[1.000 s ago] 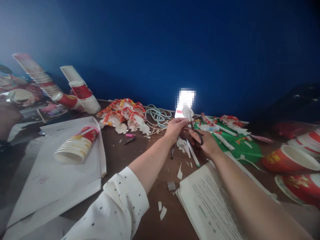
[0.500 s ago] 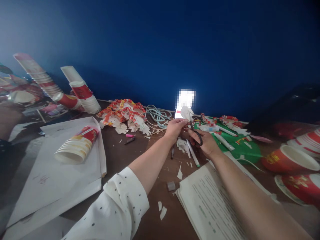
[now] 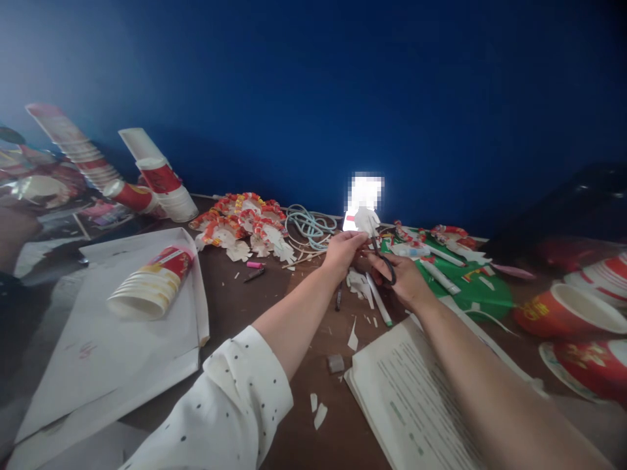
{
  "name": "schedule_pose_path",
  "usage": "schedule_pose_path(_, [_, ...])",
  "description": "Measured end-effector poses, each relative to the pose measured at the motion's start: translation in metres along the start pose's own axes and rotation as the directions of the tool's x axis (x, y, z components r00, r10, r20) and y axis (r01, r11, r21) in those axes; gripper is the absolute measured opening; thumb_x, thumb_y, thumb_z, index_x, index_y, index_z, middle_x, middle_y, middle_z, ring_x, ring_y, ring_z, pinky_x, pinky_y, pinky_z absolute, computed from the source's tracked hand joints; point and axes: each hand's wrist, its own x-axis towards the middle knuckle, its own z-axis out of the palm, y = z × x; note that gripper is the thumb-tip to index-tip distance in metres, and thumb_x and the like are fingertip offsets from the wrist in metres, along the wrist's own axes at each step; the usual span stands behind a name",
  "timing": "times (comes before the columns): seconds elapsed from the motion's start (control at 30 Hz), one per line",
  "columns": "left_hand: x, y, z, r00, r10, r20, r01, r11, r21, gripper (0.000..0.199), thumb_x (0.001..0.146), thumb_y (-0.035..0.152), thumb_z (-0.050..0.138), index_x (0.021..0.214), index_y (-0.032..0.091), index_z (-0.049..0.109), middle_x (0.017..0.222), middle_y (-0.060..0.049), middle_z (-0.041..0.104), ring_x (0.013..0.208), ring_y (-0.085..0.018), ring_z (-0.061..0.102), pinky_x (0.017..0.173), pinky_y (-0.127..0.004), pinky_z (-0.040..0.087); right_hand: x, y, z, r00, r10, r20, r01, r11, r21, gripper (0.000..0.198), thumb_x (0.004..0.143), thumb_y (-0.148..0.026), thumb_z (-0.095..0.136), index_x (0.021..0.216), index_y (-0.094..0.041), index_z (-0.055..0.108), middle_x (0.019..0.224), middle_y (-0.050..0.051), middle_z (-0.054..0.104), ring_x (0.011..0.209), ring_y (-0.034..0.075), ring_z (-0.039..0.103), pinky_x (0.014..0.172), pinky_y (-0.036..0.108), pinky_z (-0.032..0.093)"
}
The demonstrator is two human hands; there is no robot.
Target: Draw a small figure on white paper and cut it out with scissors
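Observation:
My left hand (image 3: 343,253) is closed, pinching the lower edge of a white paper cutout (image 3: 366,222) with a jagged outline. In my right hand (image 3: 399,277) is a pair of scissors with black handles (image 3: 390,269); my fingers are wrapped round the loops. The blades point up and away, against the right side of the paper. Both hands are close together above the table. Below them lie a white marker with a green tip (image 3: 379,300), a paper scrap (image 3: 360,287) and a dark pen (image 3: 338,297).
A heap of red-and-white paper pieces (image 3: 245,225) and a coil of light blue cord (image 3: 309,225) lie by the blue wall. Stacked paper cups (image 3: 166,189) stand left; more rest on a white box (image 3: 88,346). A printed booklet (image 3: 406,385), green sheet (image 3: 482,303) and red cup (image 3: 553,313) are right.
The white paper has turned slightly in my left hand, and the scissor blades have shifted a little against its right side. Both hands otherwise stay in nearly the same place.

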Motion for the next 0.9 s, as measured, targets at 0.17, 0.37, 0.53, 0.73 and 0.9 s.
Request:
schedule_pose_path(0.17, [0.0, -0.0009, 0.0002, 1.0, 0.006, -0.013, -0.007, 1.0, -0.007, 0.016, 0.073, 0.022, 0.073, 0.068, 0.013, 0.061, 0.061, -0.001, 0.064, 0.049, -0.008, 0.056, 0.05, -0.02, 0.041, 0.0007, 0.0018, 0.0005, 1.0, -0.01, 0.012, 0.01, 1.0, -0.008, 0.047, 0.078, -0.064, 0.064, 0.061, -0.02, 0.06, 0.055, -0.001, 0.056, 0.052, 0.013, 0.047, 0.053, 0.028, 0.034])
schedule_pose_path(0.37, [0.0022, -0.0023, -0.0027, 1.0, 0.03, 0.001, -0.03, 0.995, 0.1, 0.017, 0.077, 0.026, 0.07, 0.069, 0.013, 0.062, 0.061, -0.001, 0.063, 0.048, -0.009, 0.054, 0.051, -0.021, 0.041, -0.0012, -0.0015, 0.0005, 0.999, -0.04, 0.027, 0.041, 0.998, -0.043, 0.049, 0.079, -0.066, 0.061, 0.06, -0.021, 0.059, 0.054, -0.001, 0.055, 0.053, 0.014, 0.047, 0.054, 0.028, 0.034])
schedule_pose_path(0.53, [0.0013, -0.0017, -0.0026, 0.999, 0.033, 0.033, -0.039, 0.981, 0.188, 0.017, 0.078, 0.026, 0.07, 0.068, 0.014, 0.063, 0.054, 0.0, 0.06, 0.048, -0.009, 0.053, 0.053, -0.022, 0.042, -0.0013, 0.0017, 0.0025, 0.999, 0.033, -0.006, -0.032, 0.998, 0.062, 0.047, 0.078, -0.067, 0.061, 0.065, -0.022, 0.061, 0.056, 0.0, 0.056, 0.054, 0.015, 0.049, 0.051, 0.029, 0.033])
schedule_pose_path(0.73, [-0.0008, 0.0, 0.0003, 1.0, 0.023, 0.019, -0.026, 0.976, 0.214, 0.018, 0.079, 0.026, 0.069, 0.065, 0.015, 0.064, 0.05, 0.002, 0.056, 0.046, -0.009, 0.051, 0.052, -0.021, 0.041, -0.0008, 0.006, 0.004, 0.998, 0.052, 0.017, -0.054, 0.993, 0.109, 0.053, 0.078, -0.075, 0.053, 0.083, -0.024, 0.068, 0.066, 0.005, 0.064, 0.061, 0.02, 0.058, 0.047, 0.03, 0.034])
schedule_pose_path(0.9, [-0.0029, 0.0021, 0.0028, 1.0, 0.007, 0.021, -0.01, 0.988, 0.156, 0.021, 0.077, 0.026, 0.072, 0.063, 0.015, 0.061, 0.049, 0.003, 0.054, 0.043, -0.008, 0.05, 0.054, -0.022, 0.043, -0.0006, 0.0062, 0.0047, 0.999, 0.043, 0.02, -0.045, 0.993, 0.112, 0.053, 0.079, -0.074, 0.052, 0.084, -0.024, 0.067, 0.071, 0.007, 0.066, 0.066, 0.022, 0.06, 0.048, 0.032, 0.035])
